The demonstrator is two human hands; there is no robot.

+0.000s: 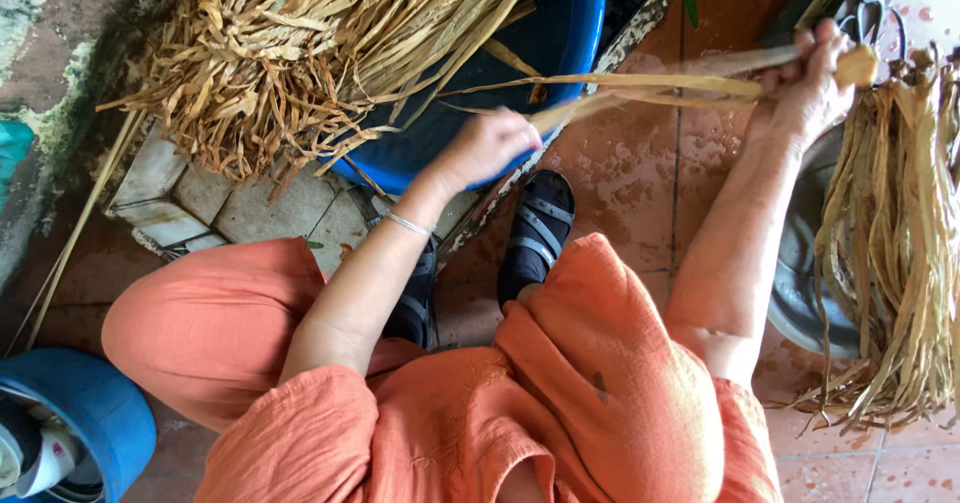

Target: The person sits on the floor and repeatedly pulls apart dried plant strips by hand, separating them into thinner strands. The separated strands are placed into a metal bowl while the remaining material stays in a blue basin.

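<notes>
Tiled floor [640, 163] | both hands' fingers closed on dried leaf strip [650, 85]

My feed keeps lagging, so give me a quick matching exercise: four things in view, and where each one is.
Things:
1. left hand
2. right hand
3. blue tub
4. metal basin

Places:
a. under the hanging strips at right
b. gripping a strip near the tub's rim
c. heaped with dry strips
d. raised, pinching the strip's far end

Pairs: 1-b, 2-d, 3-c, 4-a
</notes>
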